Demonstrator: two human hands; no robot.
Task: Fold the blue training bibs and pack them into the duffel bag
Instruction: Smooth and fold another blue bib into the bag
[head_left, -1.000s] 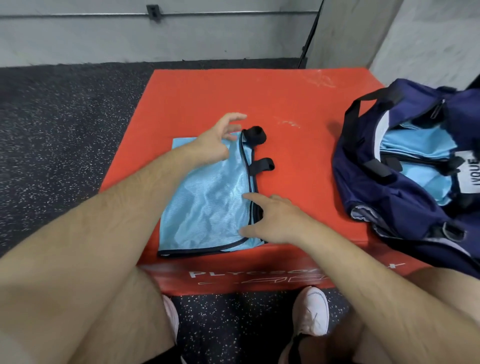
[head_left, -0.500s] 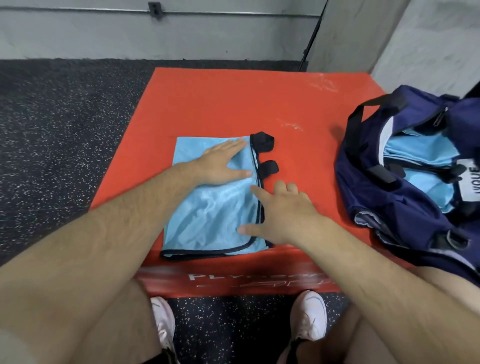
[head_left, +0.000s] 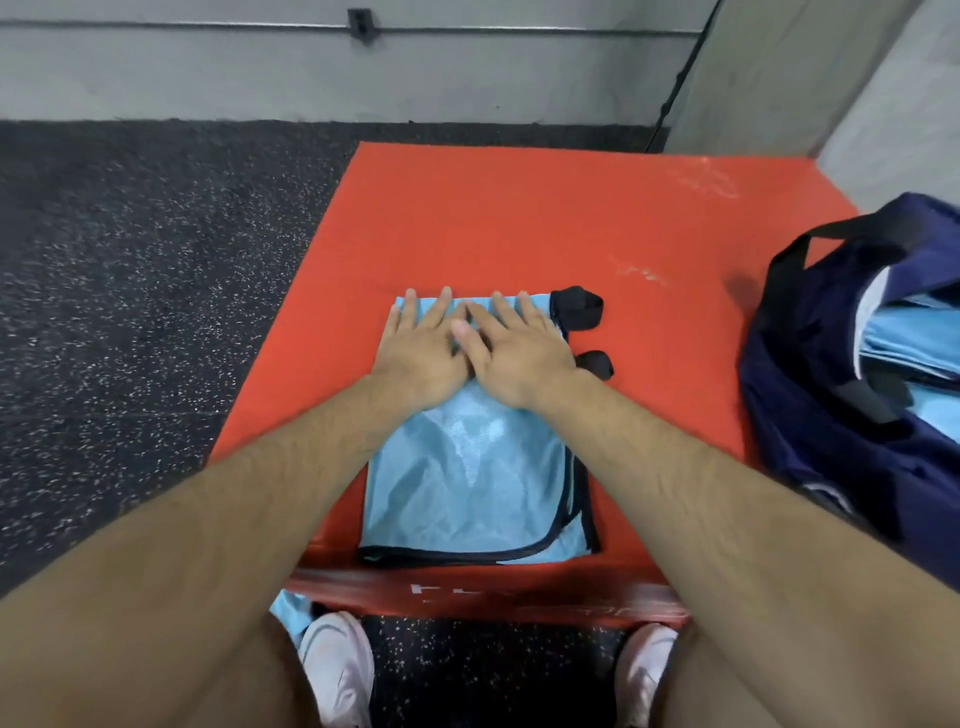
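While flat under left hand (head_left: 422, 354) and right hand (head_left: 521, 359), glossy mesh bib (head_left: 467, 483).

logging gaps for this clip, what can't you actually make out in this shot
All in the head view:
The far end of the bib is covered by the left hand and right hand, flat on it.
The duffel bag is cut off by the right edge; its bib count cannot be told.
The lettering on the red box is blurred, partly behind the arms.
The blue cloth below is mostly hidden by the left leg.
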